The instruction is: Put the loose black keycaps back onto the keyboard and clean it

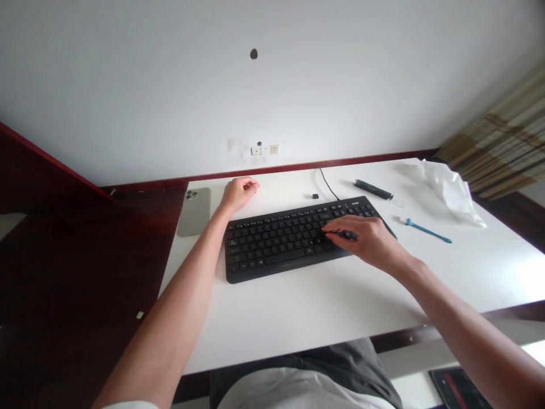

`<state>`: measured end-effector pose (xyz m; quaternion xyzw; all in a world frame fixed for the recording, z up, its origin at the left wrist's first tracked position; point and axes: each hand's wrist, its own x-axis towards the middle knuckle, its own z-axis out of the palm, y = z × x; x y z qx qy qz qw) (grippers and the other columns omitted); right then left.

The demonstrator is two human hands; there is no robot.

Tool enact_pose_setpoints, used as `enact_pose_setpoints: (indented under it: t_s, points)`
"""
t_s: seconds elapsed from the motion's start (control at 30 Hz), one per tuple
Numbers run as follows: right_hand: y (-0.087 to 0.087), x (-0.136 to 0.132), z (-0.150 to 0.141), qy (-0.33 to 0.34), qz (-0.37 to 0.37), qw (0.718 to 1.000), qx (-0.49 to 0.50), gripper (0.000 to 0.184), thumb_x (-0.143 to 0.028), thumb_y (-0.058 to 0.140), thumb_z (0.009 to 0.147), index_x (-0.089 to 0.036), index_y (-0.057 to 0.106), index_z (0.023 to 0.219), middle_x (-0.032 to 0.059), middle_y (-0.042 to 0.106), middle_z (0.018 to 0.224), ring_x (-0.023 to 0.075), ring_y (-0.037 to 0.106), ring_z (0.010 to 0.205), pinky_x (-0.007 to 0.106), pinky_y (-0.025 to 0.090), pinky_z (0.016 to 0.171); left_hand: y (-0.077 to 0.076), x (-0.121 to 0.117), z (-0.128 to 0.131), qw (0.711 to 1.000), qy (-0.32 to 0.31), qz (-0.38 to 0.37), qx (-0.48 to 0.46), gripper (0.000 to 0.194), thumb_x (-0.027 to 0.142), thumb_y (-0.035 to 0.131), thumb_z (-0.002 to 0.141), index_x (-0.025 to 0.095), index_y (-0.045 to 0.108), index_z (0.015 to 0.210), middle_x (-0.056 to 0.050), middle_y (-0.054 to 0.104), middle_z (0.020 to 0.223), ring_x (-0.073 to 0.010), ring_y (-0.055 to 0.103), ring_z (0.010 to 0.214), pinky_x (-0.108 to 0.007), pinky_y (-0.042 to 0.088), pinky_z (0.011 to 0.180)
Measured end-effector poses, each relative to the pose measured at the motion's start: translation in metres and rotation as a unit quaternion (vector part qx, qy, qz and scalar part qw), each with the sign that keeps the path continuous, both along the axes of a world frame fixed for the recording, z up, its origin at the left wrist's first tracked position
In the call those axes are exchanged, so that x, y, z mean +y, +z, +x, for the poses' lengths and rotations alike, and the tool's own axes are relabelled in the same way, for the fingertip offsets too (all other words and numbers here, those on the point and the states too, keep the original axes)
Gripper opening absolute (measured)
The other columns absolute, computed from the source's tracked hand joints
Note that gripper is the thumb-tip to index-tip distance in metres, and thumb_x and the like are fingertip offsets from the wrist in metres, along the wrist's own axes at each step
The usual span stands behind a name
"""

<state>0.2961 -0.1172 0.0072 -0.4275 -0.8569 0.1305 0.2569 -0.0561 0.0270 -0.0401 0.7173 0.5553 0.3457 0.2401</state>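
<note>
A black keyboard (281,258) lies at a slight slant on the white table (272,318). My right hand (361,236) is over its right part, fingertips pinched together close to the keys. Part of a small dark object shows between those fingers, but its kind is unclear. Past the keyboard's far left corner, my left hand (239,193) rests on the table with its fingers loosely curled and nothing visible in them. A small black block (315,196) sits behind the keyboard, near its cable (328,183).
A phone (195,213) lies face down at the table's left edge. Toward the right are a black elongated tool (373,190), a thin blue brush-like tool (429,230) and a crumpled white plastic bag (451,190). The wall with sockets (264,150) stands behind.
</note>
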Motion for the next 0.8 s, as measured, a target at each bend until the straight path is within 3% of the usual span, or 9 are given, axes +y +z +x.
enact_pose_setpoints:
  t_s: [0.27, 0.5, 0.8]
  points:
    - [0.004, -0.005, -0.023, 0.066, 0.0, 0.998, -0.006, 0.021, -0.019, 0.063, 0.098, -0.024, 0.082, 0.106, 0.0044, 0.081, 0.106, 0.0222, 0.077, 0.096, 0.038, 0.066, 0.086, -0.002, 0.001, -0.001, 1.0, -0.007, 0.007, -0.01, 0.019, 0.031, 0.061, 0.089, 0.022, 0.077, 0.087, -0.003, 0.081, 0.092, -0.0206, 0.071, 0.083, -0.032, 0.051, 0.08]
    - [0.001, -0.003, -0.021, 0.102, 0.019, 0.994, -0.032, 0.023, -0.017, 0.061, 0.1, -0.023, 0.081, 0.109, 0.0063, 0.081, 0.108, 0.0225, 0.076, 0.098, 0.037, 0.065, 0.086, -0.002, 0.001, 0.0, 1.0, -0.003, 0.004, -0.008, 0.02, 0.031, 0.061, 0.089, 0.022, 0.078, 0.088, -0.004, 0.081, 0.09, -0.0204, 0.071, 0.083, -0.032, 0.052, 0.08]
    - [0.01, -0.016, -0.029, 0.128, 0.08, 0.982, -0.113, 0.029, -0.013, 0.052, 0.103, -0.018, 0.078, 0.113, 0.0123, 0.079, 0.113, 0.0262, 0.075, 0.101, 0.04, 0.066, 0.082, -0.003, 0.002, 0.0, 1.0, -0.003, 0.006, -0.007, 0.019, 0.031, 0.061, 0.089, 0.022, 0.078, 0.089, -0.003, 0.08, 0.088, -0.0201, 0.071, 0.082, -0.032, 0.051, 0.079]
